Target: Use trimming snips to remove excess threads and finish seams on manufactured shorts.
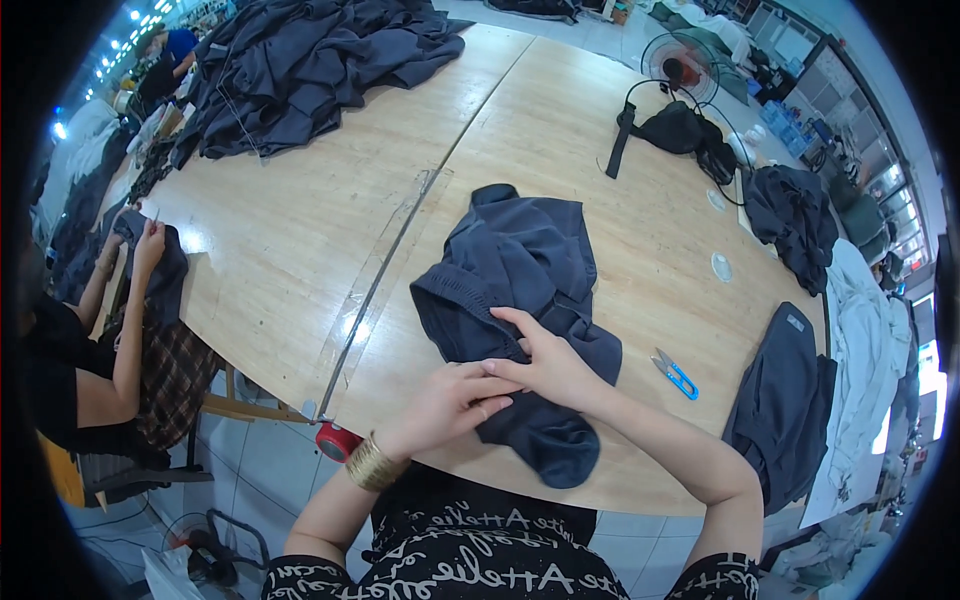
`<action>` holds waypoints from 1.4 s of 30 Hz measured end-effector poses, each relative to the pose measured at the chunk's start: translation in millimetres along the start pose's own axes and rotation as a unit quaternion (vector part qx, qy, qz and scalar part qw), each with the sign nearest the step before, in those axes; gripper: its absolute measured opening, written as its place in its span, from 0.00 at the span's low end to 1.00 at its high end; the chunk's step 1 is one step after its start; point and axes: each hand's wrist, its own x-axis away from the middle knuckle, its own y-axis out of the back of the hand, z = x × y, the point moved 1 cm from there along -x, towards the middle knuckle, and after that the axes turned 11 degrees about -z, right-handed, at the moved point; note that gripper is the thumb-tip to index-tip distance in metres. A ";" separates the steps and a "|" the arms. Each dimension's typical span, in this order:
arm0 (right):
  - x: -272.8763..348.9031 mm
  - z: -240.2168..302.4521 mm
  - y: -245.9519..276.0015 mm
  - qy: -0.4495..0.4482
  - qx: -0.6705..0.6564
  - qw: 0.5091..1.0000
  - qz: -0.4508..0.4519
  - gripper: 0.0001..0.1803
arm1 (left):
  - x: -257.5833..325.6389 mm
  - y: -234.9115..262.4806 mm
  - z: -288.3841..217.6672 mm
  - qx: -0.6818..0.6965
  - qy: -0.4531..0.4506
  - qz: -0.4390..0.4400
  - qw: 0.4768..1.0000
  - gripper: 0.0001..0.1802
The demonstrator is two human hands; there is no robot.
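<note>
A dark blue-grey garment with a gathered elastic waistband, like a pair of trousers (pixel 525 250), lies crumpled on the table in front of me. My right hand (pixel 550 368) rests over its near part, index finger stretched onto the waistband and thumb lower down, with cloth between them. Against its thumb, my left hand (pixel 448 405) is closed with curled fingers at the garment's lower left edge. Whatever the left fingertips hold is too small to make out. Blue-handled thread snips (pixel 677 374) lie on the table to the right of the garment.
A big heap of dark cloth (pixel 310 75) covers the far left of the wooden table (pixel 560 110). Folded dark garments (pixel 785 405) lie at the right edge, a black bag (pixel 680 128) at the far right. At left, a co-worker's hands (pixel 150 240) hold dark cloth. A fan (pixel 680 70) stands beyond.
</note>
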 end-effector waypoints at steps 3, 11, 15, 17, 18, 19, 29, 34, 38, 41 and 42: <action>-3.4 -47.4 -3.5 -0.024 -0.143 0.989 -0.025 0.33 | -15.7 17.9 22.2 0.066 0.017 -0.103 0.992 0.18; 37.2 54.9 33.3 0.201 0.033 0.977 -0.062 0.34 | -71.6 61.2 4.3 -0.210 -0.099 -0.021 0.973 0.25; 54.5 79.7 94.5 0.243 0.241 0.910 -0.233 0.28 | -70.5 106.4 -57.6 -0.239 -0.102 -0.009 0.966 0.24; 52.1 66.2 135.2 0.200 0.281 0.888 -0.306 0.24 | -71.6 124.2 -68.7 -0.258 -0.075 0.018 0.963 0.24; 54.0 62.5 155.8 0.144 0.232 0.918 -0.290 0.21 | -76.3 134.4 -68.4 -0.254 -0.079 0.020 0.964 0.24; 53.9 61.5 171.2 0.089 0.177 0.943 -0.269 0.18 | -80.1 146.6 -68.0 -0.198 -0.041 0.055 0.978 0.24; 42.4 107.9 217.7 0.004 0.152 0.969 -0.196 0.20 | -127.6 202.4 -90.9 -0.020 0.154 0.191 0.969 0.17; 44.8 112.2 228.9 0.016 0.119 0.975 -0.186 0.20 | -139.1 199.7 -95.0 0.038 0.164 0.173 0.970 0.16; 41.5 111.7 229.9 0.017 0.105 0.976 -0.190 0.19 | -143.0 197.8 -99.7 0.077 0.175 0.181 0.965 0.16; 35.6 110.2 230.9 0.033 0.092 0.978 -0.182 0.18 | -143.1 199.1 -99.1 0.104 0.185 0.189 0.959 0.17; 33.7 111.0 231.0 0.027 0.097 0.979 -0.179 0.17 | -143.1 199.9 -98.4 0.123 0.192 0.190 0.955 0.17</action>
